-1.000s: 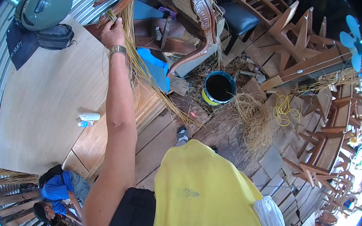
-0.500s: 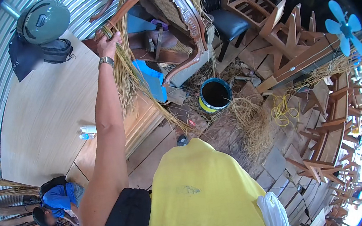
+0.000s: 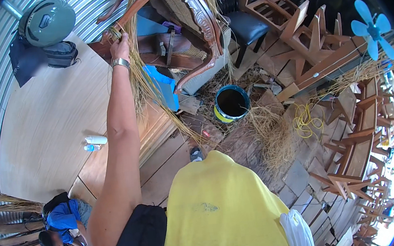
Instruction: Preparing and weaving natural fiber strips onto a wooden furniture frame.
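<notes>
My left arm stretches far forward, and my left hand (image 3: 120, 47) is closed round part of a long bundle of dry, straw-coloured cane strips (image 3: 139, 81). The strips drape over a carved wooden chair frame (image 3: 199, 6) and trail down past the edge of a pale tabletop (image 3: 55, 115); a few look greenish. Part of the fingers is hidden by the strips. Beside the bundle are a bright blue object (image 3: 167, 87) and the chair's woven cane panel (image 3: 169, 9). My right hand is out of view.
A dark bucket with a yellow band (image 3: 223, 116) stands on the floor by loose straw (image 3: 273, 133) and a coiled yellow cord (image 3: 307, 120). Wooden chair frames (image 3: 356, 153) line the right, near a blue fan (image 3: 372, 30). A helmet (image 3: 49, 23) lies far left; a person in blue (image 3: 63, 218) bends lower left.
My left hand has shifted slightly right and nearer to me along the strips, still closed on them. The view has moved slightly.
</notes>
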Tool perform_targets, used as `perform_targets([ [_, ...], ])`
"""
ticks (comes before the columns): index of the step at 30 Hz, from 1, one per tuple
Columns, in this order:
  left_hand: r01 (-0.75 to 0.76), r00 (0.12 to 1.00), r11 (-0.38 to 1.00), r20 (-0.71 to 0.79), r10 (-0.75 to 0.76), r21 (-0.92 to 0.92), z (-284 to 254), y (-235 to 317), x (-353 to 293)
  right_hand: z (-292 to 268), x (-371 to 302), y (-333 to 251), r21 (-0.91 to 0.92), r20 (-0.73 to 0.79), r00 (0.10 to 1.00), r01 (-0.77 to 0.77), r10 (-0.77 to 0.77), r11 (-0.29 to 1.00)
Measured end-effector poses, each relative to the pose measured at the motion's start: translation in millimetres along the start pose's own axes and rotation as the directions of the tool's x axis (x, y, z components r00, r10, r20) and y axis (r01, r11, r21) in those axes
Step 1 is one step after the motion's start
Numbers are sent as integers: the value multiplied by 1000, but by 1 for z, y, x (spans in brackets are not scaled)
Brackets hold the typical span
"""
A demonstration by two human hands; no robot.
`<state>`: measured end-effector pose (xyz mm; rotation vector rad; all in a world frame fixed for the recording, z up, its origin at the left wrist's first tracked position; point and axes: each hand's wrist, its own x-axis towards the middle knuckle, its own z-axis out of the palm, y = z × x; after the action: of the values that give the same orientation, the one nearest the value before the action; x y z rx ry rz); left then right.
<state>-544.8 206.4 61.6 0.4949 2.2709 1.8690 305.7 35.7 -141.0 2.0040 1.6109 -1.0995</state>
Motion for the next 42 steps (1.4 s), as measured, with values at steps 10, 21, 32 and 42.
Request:
perform_targets([
  [10, 182, 977, 950, 154, -145, -255, 2, 24, -14, 4, -4, -3, -5, 13, 1000, -17, 17, 1000],
  [21, 187, 912, 912, -409, -23, 365, 13, 37, -89, 5, 4, -6, -32, 27, 1000, 7, -6, 999],
  [32, 57, 998, 829, 55, -31, -557, 98, 33, -241, -14, 39, 13, 286, -291, 932, 301, -217, 910],
  [42, -501, 222, 865, 966, 135, -5, 124, -52, -542, -165, -71, -171, 677, -288, 850, 507, -442, 533],
])
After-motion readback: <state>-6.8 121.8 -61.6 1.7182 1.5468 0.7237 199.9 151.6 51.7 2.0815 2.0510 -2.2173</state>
